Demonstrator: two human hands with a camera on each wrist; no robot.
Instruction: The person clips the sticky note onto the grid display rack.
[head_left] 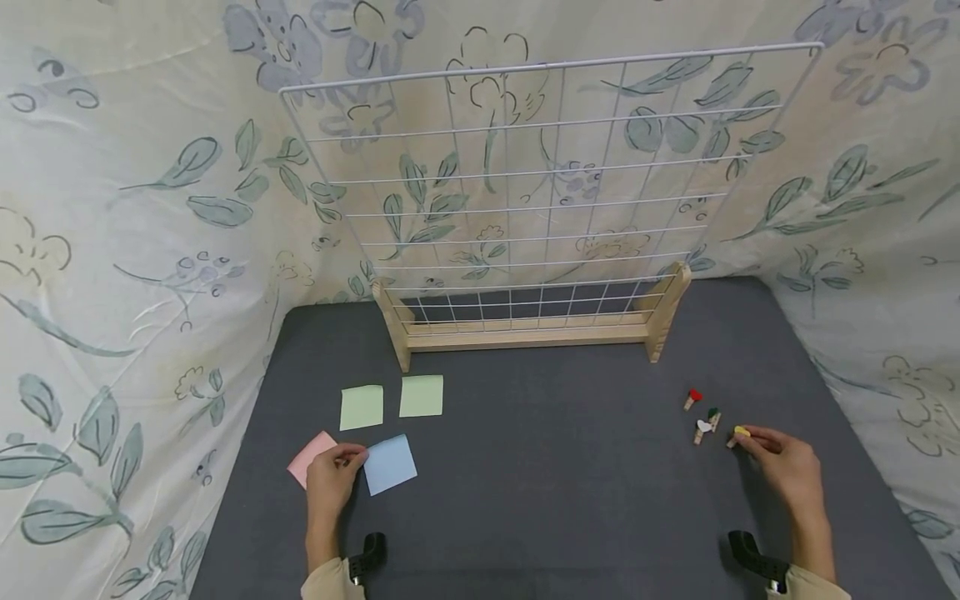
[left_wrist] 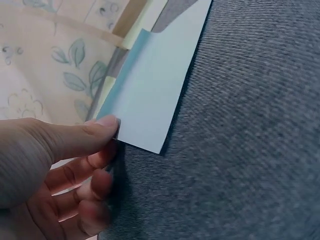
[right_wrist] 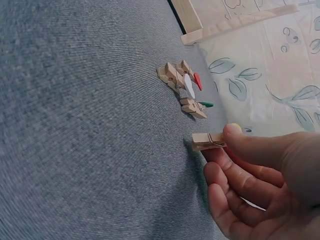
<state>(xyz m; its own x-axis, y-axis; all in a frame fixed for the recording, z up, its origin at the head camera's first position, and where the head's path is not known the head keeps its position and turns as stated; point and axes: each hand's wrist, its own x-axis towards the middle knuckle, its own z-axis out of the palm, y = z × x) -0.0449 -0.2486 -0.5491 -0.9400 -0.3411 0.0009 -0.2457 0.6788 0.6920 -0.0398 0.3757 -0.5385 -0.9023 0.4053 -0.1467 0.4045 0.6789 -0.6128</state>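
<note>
My left hand [head_left: 332,477] pinches the corner of a blue square paper note [left_wrist: 150,85] between thumb and forefinger, close over the dark tabletop. Under that hand, partly covered by it, lies a pink note [head_left: 311,457]. Two pale green notes [head_left: 362,407] lie side by side just beyond. Over at the right, my right hand [head_left: 783,471] grips a small wooden clothespin [right_wrist: 207,140] with a yellow decoration, thumb on top. Near its tip are three more clothespins, one with a red top [head_left: 695,395], one white [head_left: 702,426], one green [head_left: 713,413].
A white wire grid panel [head_left: 506,175] stands in a wooden base [head_left: 525,337] at the back of the dark table [head_left: 540,500]. Floral fabric [head_left: 150,250] hangs behind and on both sides. Black wrist mounts [head_left: 369,557] sit by both sleeves.
</note>
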